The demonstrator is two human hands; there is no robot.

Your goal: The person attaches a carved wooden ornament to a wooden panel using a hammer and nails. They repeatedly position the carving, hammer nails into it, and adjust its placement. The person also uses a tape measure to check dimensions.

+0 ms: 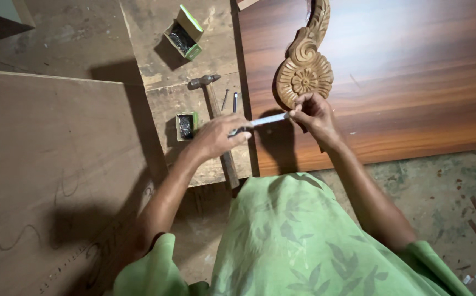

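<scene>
1. The left hand [216,137] is closed round the near end of a thin metal strip [265,120]; its fingers are curled over it, above the handle of a hammer [216,118] lying on the worktop [155,60].
2. The right hand [314,115] pinches the far end of the same strip between thumb and fingertips — right at the lower edge of a carved wooden ornament [305,71]; the strip spans the gap between the two hands, slightly tilted.
3. The ornament, a scroll with a flower rosette, lies on a dark, glossy wooden panel [402,77]; the right hand touches its bottom rim.
4. Just left of the left hand stands a small open box [186,126] of dark nails; a second, green-lidded box [184,34] sits farther up the worktop — well apart.
5. Two loose nails [230,101] lie beside the hammer head.
6. A large plywood sheet [51,164] fills the left; the person's green patterned garment [293,235] fills the foreground.
</scene>
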